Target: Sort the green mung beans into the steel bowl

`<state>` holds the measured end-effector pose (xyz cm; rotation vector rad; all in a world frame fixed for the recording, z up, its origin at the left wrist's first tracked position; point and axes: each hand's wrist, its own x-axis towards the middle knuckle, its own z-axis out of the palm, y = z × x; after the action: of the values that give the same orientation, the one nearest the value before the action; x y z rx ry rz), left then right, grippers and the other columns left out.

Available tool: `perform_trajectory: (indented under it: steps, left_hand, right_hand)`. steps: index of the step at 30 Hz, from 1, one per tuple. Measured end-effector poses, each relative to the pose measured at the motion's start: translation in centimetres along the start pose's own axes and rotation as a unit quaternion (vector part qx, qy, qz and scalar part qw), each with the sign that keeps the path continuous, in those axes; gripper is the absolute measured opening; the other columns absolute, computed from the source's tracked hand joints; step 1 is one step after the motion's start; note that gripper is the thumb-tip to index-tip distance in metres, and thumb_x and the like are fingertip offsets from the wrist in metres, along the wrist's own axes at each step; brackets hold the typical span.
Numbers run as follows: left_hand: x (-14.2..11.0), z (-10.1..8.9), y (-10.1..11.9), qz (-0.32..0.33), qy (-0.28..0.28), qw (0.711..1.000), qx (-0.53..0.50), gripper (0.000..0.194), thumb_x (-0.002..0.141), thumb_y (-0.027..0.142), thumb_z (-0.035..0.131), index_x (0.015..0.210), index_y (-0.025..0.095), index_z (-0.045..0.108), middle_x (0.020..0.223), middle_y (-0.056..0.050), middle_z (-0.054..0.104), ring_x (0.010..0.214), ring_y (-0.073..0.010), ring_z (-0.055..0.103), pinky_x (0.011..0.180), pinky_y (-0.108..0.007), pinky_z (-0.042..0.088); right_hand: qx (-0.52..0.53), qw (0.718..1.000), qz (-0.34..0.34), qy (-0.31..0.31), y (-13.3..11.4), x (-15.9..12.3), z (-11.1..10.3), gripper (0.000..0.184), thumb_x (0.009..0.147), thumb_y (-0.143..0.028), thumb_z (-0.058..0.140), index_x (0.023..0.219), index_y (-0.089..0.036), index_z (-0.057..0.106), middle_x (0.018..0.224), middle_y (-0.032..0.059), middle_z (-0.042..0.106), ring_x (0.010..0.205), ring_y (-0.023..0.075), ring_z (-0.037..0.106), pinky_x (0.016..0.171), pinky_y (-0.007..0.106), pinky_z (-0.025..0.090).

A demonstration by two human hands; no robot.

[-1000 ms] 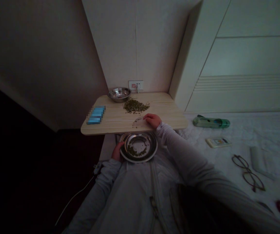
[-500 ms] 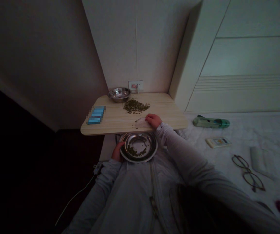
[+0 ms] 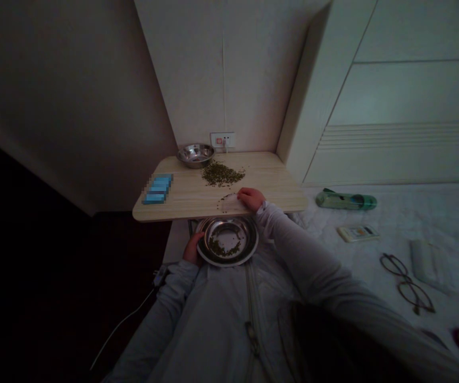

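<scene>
My left hand (image 3: 192, 249) grips the left rim of a steel plate (image 3: 249, 246) held just below the near edge of a small wooden table (image 3: 189, 197). A few green beans (image 3: 224, 248) lie in the plate. My right hand (image 3: 251, 198) rests on the table with fingers curled on a pale, whitish card-like piece (image 3: 229, 202), with a few stray beans beside it. A larger pile of green beans (image 3: 221, 173) lies further back on the table.
A steel bowl (image 3: 195, 154) stands at the table's back edge under a wall socket (image 3: 222, 140). A blue object (image 3: 158, 188) lies at the table's left. On the bed to the right are a green case (image 3: 345, 200), a remote (image 3: 357, 232), glasses (image 3: 407, 282).
My right hand and the pale piece under it have slid slightly toward the table's near edge. The left hand and the plate have stayed put.
</scene>
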<state>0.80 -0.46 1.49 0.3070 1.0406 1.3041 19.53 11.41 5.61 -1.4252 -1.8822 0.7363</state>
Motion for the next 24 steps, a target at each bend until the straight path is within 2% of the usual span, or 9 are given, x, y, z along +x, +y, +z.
perform_trajectory:
  steps: [14, 19, 24]
  left_hand:
    - [-0.3, 0.2, 0.1, -0.012, -0.006, 1.0, -0.01, 0.013, 0.058, 0.021, 0.053, 0.066, 0.016, 0.063, 0.064, -0.004, 0.066, 0.073, -0.0204, 0.06, 0.069, -0.029, 0.047]
    - [-0.1, 0.0, 0.0, 0.0, -0.004, 1.0, -0.011, 0.008, 0.057, 0.021, 0.055, 0.059, 0.015, 0.06, 0.059, -0.004, 0.065, 0.064, -0.0181, 0.06, 0.064, -0.027, 0.047]
    - [-0.2, 0.0, 0.1, -0.026, 0.012, 1.0, -0.009, 0.011, 0.059, 0.022, 0.052, 0.054, 0.014, 0.058, 0.052, -0.004, 0.062, 0.063, -0.019, 0.06, 0.063, -0.029, 0.047]
  right_hand:
    - [0.043, 0.998, 0.016, -0.046, 0.0, -0.4, 0.0, 0.024, 0.061, -0.032, 0.04, 0.064, -0.016, 0.057, 0.045, -0.0041, 0.045, 0.048, 0.0081, 0.039, 0.049, 0.021, 0.03]
    - [0.069, 0.997, 0.029, -0.006, 0.2, 0.3, 0.3, 0.025, 0.062, -0.033, 0.039, 0.065, -0.016, 0.057, 0.044, -0.0045, 0.043, 0.047, 0.008, 0.039, 0.048, 0.021, 0.029]
    - [0.062, 0.996, 0.051, 0.036, -0.3, 1.0, 0.7, 0.026, 0.063, -0.032, 0.04, 0.068, -0.016, 0.059, 0.047, -0.0042, 0.046, 0.05, 0.0083, 0.041, 0.05, 0.021, 0.03]
